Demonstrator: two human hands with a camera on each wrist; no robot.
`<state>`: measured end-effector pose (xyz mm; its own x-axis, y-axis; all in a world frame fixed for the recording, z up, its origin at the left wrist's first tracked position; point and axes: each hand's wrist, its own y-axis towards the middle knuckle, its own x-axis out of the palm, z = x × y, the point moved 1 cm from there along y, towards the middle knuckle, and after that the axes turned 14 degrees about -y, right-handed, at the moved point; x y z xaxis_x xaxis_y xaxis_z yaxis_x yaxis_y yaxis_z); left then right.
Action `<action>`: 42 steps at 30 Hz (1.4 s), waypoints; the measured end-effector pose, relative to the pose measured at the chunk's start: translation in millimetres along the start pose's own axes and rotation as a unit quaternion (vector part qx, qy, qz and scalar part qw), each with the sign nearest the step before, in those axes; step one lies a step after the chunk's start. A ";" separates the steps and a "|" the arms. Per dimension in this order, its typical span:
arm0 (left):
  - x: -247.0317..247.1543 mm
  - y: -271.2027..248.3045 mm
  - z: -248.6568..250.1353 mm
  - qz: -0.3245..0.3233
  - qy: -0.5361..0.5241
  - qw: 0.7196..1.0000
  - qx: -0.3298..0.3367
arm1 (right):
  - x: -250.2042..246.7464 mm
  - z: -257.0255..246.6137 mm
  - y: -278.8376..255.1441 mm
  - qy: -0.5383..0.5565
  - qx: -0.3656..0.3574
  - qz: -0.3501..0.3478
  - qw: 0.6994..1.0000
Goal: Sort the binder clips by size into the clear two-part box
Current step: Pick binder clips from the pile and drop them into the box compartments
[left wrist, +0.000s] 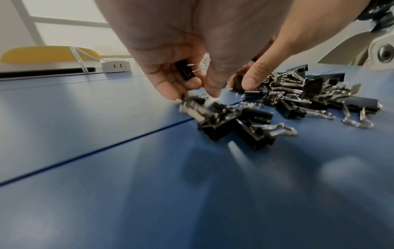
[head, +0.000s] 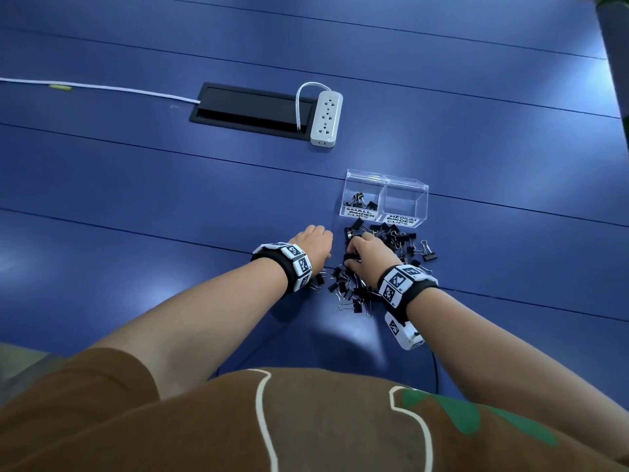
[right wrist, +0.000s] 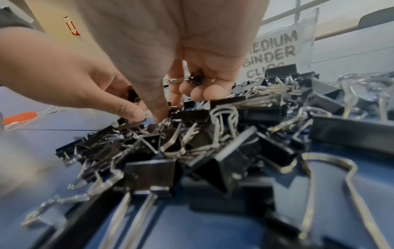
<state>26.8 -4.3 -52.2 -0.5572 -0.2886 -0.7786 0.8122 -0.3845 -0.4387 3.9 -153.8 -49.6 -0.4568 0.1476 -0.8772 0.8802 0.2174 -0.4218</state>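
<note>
box (head: 384,199) far of pile (head: 374,264): few clips (head: 360,201) in left half, right half bare | most unsorted | left hand (head: 311,245) curled on clip (left wrist: 185,70) | right hand (head: 369,252) curled on clip (right wrist: 195,77), picking

blue worktop (head: 136,199), scored by thin dark seams. lying on it: loose heap of black binder clips (head: 371,267); clear two-part box (head: 384,198) just behind the heap, a few clips in its left part, right part seemingly bare; white power strip (head: 326,118) beside a black recessed hatch (head: 252,110); white cable (head: 102,87) trailing left.
</note>
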 end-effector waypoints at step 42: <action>-60.0 30.4 45.5 0.111 -0.225 0.968 0.018 | -21.9 11.9 -1.2 0.181 0.097 0.080 0.975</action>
<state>77.1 -38.6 1.6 -0.3949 -0.7177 -0.5736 0.9186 -0.2972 -0.2605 14.4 -168.8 -32.6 -0.2955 0.5026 -0.8125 0.9358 -0.0186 -0.3519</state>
